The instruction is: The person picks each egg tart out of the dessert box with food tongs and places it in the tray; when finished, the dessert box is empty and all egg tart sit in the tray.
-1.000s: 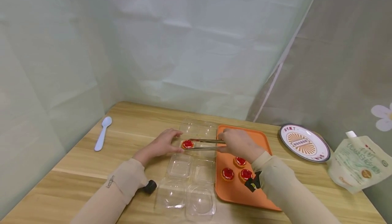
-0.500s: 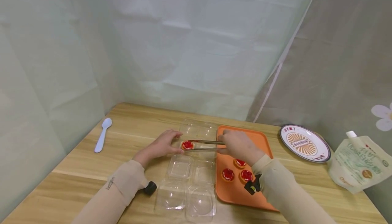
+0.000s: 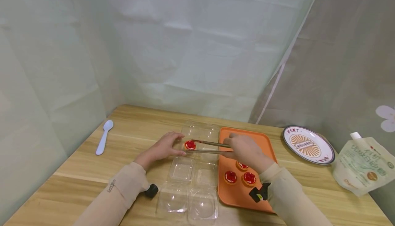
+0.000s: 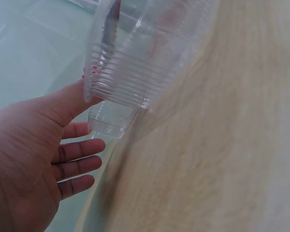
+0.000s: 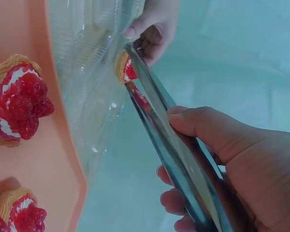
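My right hand (image 3: pixel 247 150) holds metal tongs (image 5: pixel 169 145), thumb on one arm and fingers on the other. Their tips are spread on either side of a red-topped tart (image 3: pixel 190 145), at the left compartment of the far clear plastic box (image 3: pixel 210 133). Whether the tips touch the tart is unclear. At that box's left side is my left hand (image 3: pixel 163 146), thumb and fingers apart. In the left wrist view its thumb reaches the box wall, while the other fingers (image 4: pixel 79 151) extend loosely. Several more tarts (image 3: pixel 230 177) sit on an orange tray (image 3: pixel 234 197).
More clear plastic boxes (image 3: pixel 182 168) lie nearer, left of the tray. A pale blue spoon (image 3: pixel 103 140) is at the far left. On the right are a patterned plate (image 3: pixel 324 147) and a spouted pouch (image 3: pixel 364 166). Fabric walls (image 3: pixel 185 47) stand behind the table.
The tongs have spread wider around the tart, and my right hand has shifted slightly right. My left hand has stayed nearly still at the box.
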The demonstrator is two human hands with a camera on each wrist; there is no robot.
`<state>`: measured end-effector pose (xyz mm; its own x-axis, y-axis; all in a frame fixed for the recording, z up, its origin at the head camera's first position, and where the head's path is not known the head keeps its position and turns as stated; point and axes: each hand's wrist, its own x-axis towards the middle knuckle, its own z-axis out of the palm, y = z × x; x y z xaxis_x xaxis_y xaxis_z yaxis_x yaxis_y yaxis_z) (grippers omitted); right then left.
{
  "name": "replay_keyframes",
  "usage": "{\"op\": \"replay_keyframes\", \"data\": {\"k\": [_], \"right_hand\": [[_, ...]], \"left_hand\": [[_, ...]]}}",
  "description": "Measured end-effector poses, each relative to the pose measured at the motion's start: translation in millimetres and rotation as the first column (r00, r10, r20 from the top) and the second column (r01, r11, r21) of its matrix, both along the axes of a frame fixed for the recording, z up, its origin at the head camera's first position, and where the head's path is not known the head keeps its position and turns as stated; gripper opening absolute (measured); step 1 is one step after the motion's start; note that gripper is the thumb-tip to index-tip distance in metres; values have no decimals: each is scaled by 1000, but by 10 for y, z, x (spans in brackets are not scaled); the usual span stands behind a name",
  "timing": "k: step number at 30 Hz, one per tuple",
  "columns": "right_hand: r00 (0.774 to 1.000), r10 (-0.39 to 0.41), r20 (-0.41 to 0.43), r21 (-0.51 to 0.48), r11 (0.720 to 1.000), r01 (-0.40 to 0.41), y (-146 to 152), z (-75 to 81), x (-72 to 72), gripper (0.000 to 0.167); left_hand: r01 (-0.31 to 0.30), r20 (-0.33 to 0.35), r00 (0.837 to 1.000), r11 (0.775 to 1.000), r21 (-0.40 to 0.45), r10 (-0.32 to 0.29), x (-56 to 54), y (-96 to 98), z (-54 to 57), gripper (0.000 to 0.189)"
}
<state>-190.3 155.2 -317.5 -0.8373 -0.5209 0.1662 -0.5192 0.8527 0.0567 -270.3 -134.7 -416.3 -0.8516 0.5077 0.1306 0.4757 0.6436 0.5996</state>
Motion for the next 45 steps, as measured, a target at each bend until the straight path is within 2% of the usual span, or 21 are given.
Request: {"op": "replay_keyframes", "data": {"k": [8, 17, 25, 35, 45], "right_hand": [[999, -33, -2, -45, 998, 33, 140, 53, 120, 24], [995, -76, -59, -55, 996, 73, 323, 150, 267, 28], [995, -89, -55, -102, 991, 83, 465, 196, 378, 29], [985, -100, -140, -84, 992, 89, 668, 177, 489, 27], [976, -131, -171, -91, 989, 117, 803, 147, 596, 27]], "left_hand": [[-3, 6, 1000, 1000, 7, 3, 14, 1, -13, 77], [-1, -10, 1000, 1000, 5, 1, -4, 9, 18, 75], [7, -23, 1000, 1000, -8, -8, -8, 13, 23, 75], [9, -12, 1000, 1000, 2, -9, 0, 7, 20, 75], [16, -16, 1000, 1000, 4, -16, -5, 6, -5, 73]]}}
